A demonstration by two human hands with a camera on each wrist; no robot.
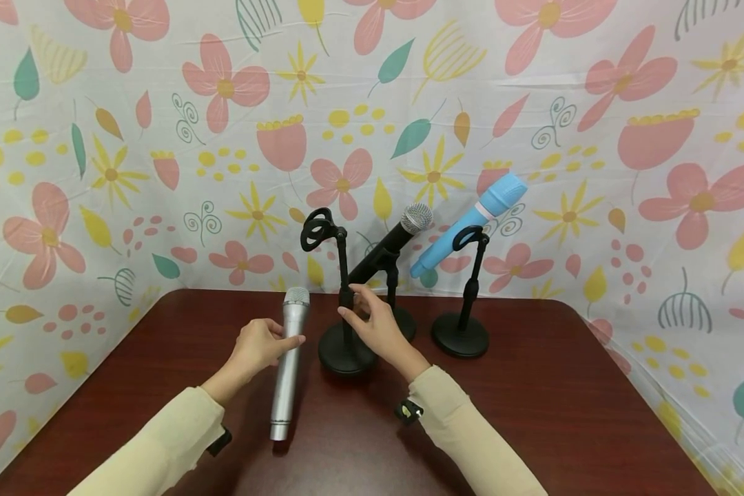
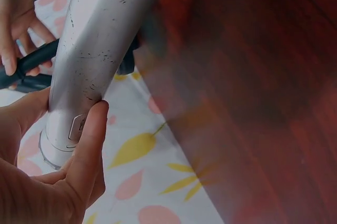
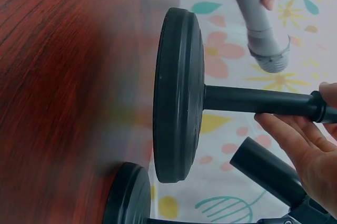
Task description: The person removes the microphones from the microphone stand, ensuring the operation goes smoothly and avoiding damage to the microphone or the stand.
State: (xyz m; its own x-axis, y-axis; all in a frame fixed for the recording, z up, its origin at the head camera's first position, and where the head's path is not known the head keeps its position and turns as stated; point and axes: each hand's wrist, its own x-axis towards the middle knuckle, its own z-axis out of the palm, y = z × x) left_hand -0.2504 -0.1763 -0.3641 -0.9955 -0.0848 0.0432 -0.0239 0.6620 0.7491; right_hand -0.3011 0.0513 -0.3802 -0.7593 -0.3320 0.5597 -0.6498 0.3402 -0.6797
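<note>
My left hand [image 1: 257,351] grips a silver microphone [image 1: 287,393] by its body, thumb across the front, with the mesh head pointing up and away. In the left wrist view, the scuffed microphone body [image 2: 97,39] runs between thumb and fingers. To its right, my right hand [image 1: 381,331] pinches the pole of a black desktop microphone stand [image 1: 346,355] between thumb and fingertips. The clip [image 1: 317,229] at the top of this stand holds nothing. In the right wrist view, the stand's round base [image 3: 179,97] shows edge-on, with the fingers around the pole beyond it.
Right behind my right hand, a second stand [image 1: 403,324] carries a black microphone [image 1: 381,251], tilted. A third stand [image 1: 461,336] is farther right; a light-blue microphone [image 1: 465,231] slants at its clip. A flowered cloth [image 1: 372,138] hangs behind the dark red table [image 1: 533,399].
</note>
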